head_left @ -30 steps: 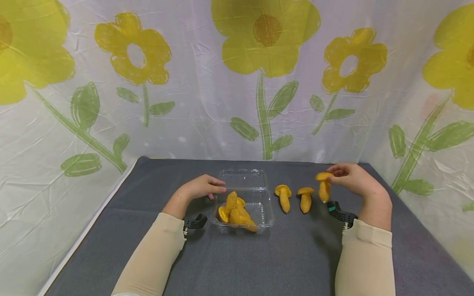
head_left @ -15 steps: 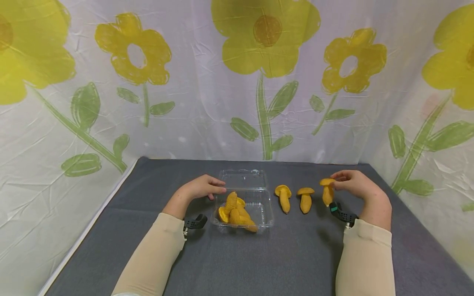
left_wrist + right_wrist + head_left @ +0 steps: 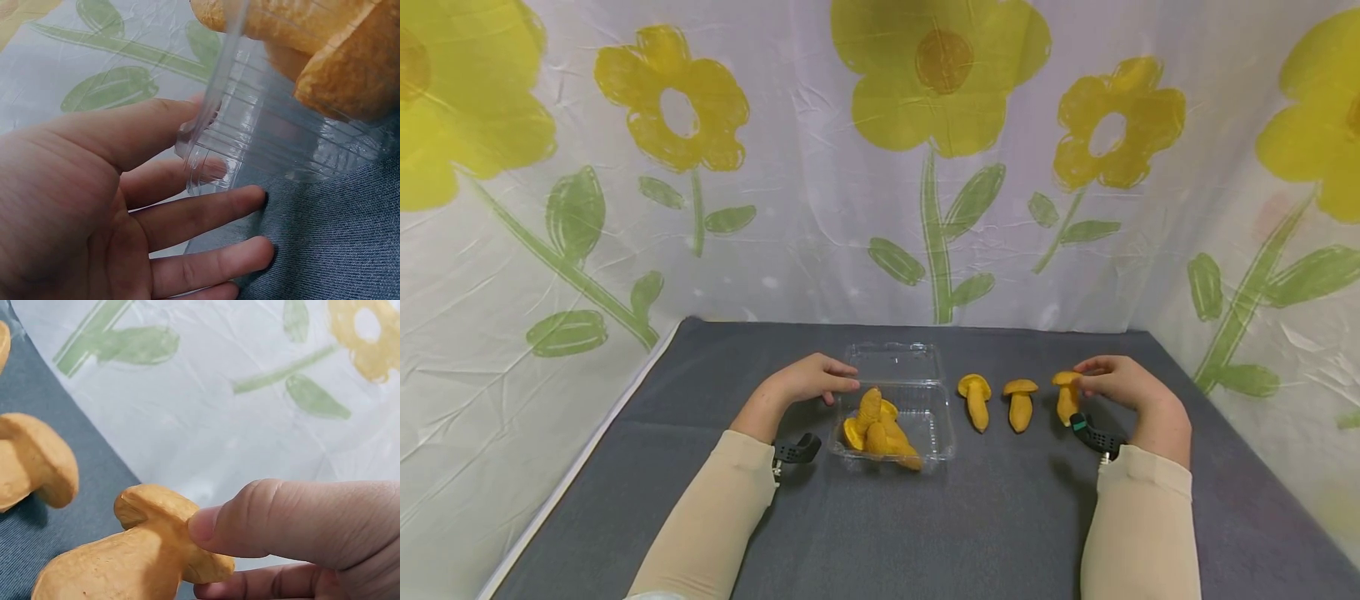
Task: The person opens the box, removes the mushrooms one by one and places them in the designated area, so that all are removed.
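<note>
Pinching, the half-spread left hand (image 3: 808, 379) holds a clear container (image 3: 929, 423) and the curled right hand (image 3: 1122, 382) a yellow mushroom (image 3: 1066, 405).

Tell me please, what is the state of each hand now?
Left hand: holding the plastic box at its edge.
Right hand: holding a yellow mushroom by its cap.

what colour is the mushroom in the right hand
The mushroom in the right hand is yellowish orange, seen best in the right wrist view.

no text, label, brand, number or sign (in any view) can be read.
</note>
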